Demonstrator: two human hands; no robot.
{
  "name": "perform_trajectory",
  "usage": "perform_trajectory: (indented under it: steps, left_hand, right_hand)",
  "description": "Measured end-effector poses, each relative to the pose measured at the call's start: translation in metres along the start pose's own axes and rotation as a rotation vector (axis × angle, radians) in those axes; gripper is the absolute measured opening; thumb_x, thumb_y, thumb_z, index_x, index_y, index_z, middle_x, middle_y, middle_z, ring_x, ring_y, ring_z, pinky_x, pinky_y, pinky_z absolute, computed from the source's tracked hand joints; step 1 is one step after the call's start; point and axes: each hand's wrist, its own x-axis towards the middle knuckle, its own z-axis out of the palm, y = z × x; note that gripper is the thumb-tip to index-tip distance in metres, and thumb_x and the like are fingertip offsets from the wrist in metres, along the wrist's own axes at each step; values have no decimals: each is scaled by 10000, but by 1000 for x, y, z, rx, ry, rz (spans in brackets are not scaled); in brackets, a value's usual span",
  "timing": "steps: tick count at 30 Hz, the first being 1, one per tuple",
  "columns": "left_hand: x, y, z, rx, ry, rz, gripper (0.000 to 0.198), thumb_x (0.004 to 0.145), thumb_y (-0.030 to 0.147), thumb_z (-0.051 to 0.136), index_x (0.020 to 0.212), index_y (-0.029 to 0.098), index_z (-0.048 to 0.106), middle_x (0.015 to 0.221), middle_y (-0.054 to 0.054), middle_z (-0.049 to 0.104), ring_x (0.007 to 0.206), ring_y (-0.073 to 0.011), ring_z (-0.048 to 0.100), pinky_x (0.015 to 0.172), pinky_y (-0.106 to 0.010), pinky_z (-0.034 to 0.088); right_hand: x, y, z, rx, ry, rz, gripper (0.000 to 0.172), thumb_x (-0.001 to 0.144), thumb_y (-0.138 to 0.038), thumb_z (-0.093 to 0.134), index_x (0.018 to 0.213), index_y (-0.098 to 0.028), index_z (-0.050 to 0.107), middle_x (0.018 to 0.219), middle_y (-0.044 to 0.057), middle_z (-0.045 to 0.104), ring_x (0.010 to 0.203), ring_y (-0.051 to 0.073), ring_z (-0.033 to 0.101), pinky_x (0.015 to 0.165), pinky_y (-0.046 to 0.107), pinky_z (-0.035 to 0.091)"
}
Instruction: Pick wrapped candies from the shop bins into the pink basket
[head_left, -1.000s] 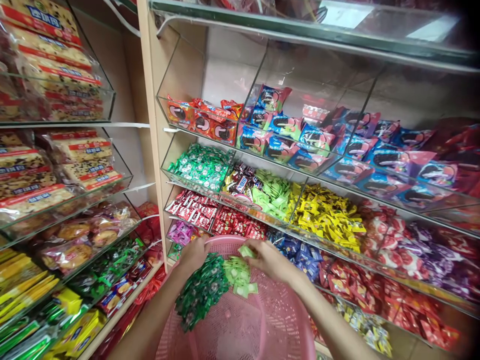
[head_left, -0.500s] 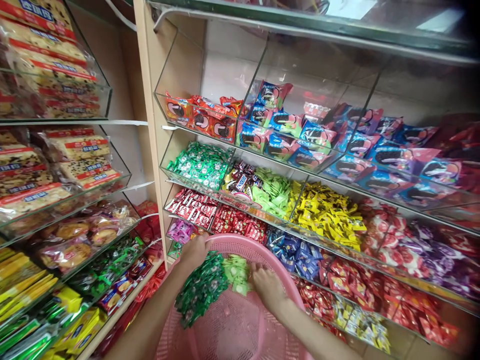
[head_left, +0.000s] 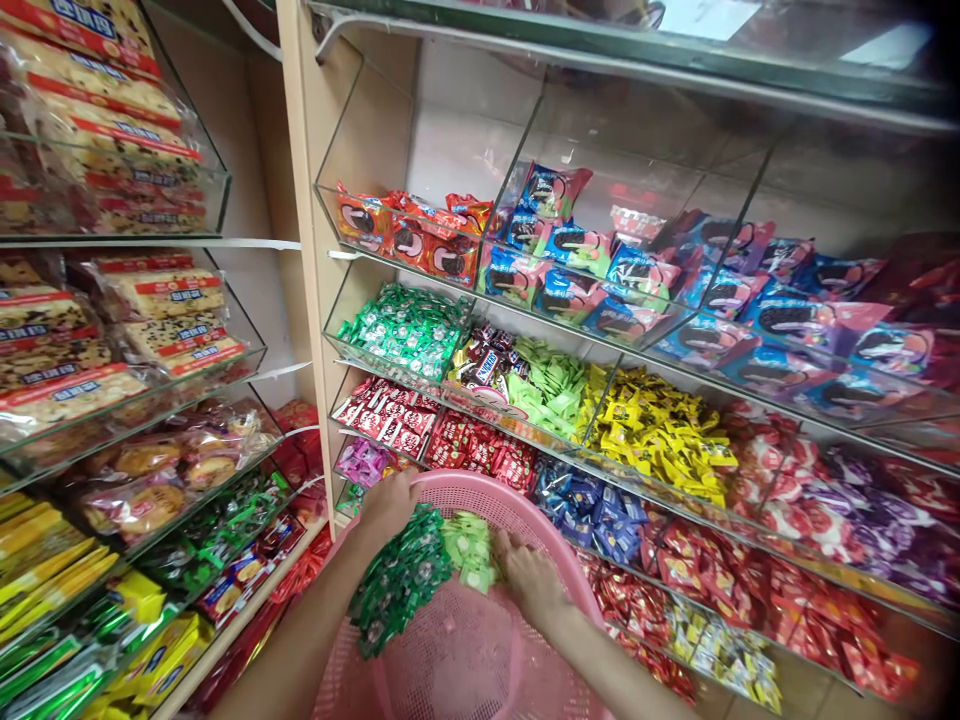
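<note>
A pink plastic basket (head_left: 450, 690) with perforated walls tilts in front of me. My left hand (head_left: 388, 508) is closed over its upper left rim. Dark green wrapped candies (head_left: 401, 590) lie heaped inside on the left, and beside them sits a smaller pile of light green wrapped candies (head_left: 469, 550). Inside the basket, my right hand (head_left: 529, 575) is at the right edge of the light green pile, its fingers curled in against the candies. What those fingers hold, if anything, is hidden.
Glass-fronted shelves hold green candies (head_left: 409, 330), light green candies (head_left: 551, 385), yellow candies (head_left: 660, 430) and blue candies (head_left: 589, 510). Blue cookie packs (head_left: 574, 245) are higher up. To the left, a second rack carries packaged pastries (head_left: 180, 310). A wooden post (head_left: 304, 250) separates the racks.
My right hand has shifted slightly left, against the light green candies. My left hand stays on the basket rim. The view has shifted a little.
</note>
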Motion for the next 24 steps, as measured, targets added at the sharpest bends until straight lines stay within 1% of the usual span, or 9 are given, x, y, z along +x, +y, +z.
perform_trajectory:
  steps: [5, 8, 10, 13, 14, 19, 22, 24]
  left_hand:
    - [-2, 2, -1, 20, -2, 10, 328, 918, 357, 315, 1063, 179, 550, 950, -110, 670, 908, -239, 634, 731, -311, 443]
    - [-3, 4, -2, 13, -3, 10, 335, 917, 355, 314, 1076, 174, 547, 951, -113, 666, 923, -241, 627, 729, -308, 442]
    - [-4, 5, -3, 3, -8, -2, 338, 917, 356, 314, 1093, 181, 544, 968, -113, 662, 943, -233, 620, 743, -300, 438]
    - [-6, 5, -4, -7, -19, -21, 334, 916, 359, 315, 1098, 197, 544, 986, -103, 660, 948, -216, 617, 758, -285, 430]
    - [-6, 5, -4, -5, -20, -21, 335, 915, 361, 314, 1093, 197, 545, 979, -100, 662, 941, -216, 620, 753, -284, 430]
    - [-8, 7, -2, 5, -8, -5, 324, 910, 343, 320, 1062, 178, 555, 959, -106, 671, 918, -236, 629, 725, -300, 440]
    - [-7, 8, -1, -6, -3, 6, 302, 904, 327, 340, 1048, 174, 556, 977, -113, 668, 931, -251, 626, 724, -317, 444]
    - [-6, 9, -1, -4, -12, 10, 294, 902, 322, 344, 1035, 172, 558, 980, -114, 669, 936, -257, 625, 724, -322, 445]
  right_hand:
    - [-1, 2, 4, 45, -15, -3, 542, 700, -181, 667, 1191, -144, 441, 1064, 162, 619, 920, 287, 641, 708, 337, 499]
    - [-2, 3, 8, 35, -41, 30, 543, 707, -210, 664, 1198, -101, 461, 1042, 179, 633, 903, 299, 645, 706, 346, 504]
    - [-3, 3, 9, 26, -76, 51, 496, 729, -216, 637, 1181, -68, 498, 1002, 191, 651, 898, 307, 645, 710, 354, 507]
    - [-6, 4, 7, 18, -120, 46, 311, 766, -154, 568, 1064, -74, 599, 957, 179, 674, 908, 294, 646, 726, 343, 506]
    - [-8, 4, 6, 15, -124, 39, 274, 775, -127, 544, 1036, -85, 618, 957, 170, 677, 912, 285, 646, 731, 336, 504]
    - [-9, 4, 8, 2, -77, 18, 321, 809, -28, 451, 1065, -129, 615, 967, 139, 680, 908, 242, 649, 734, 308, 498]
    - [-7, 2, 16, -8, -27, 11, 335, 798, 8, 430, 1013, -154, 630, 957, 121, 680, 882, 225, 651, 737, 305, 500]
    - [-7, 0, 20, 1, -23, 9, 315, 790, 1, 446, 984, -160, 636, 949, 117, 681, 881, 229, 649, 744, 315, 500]
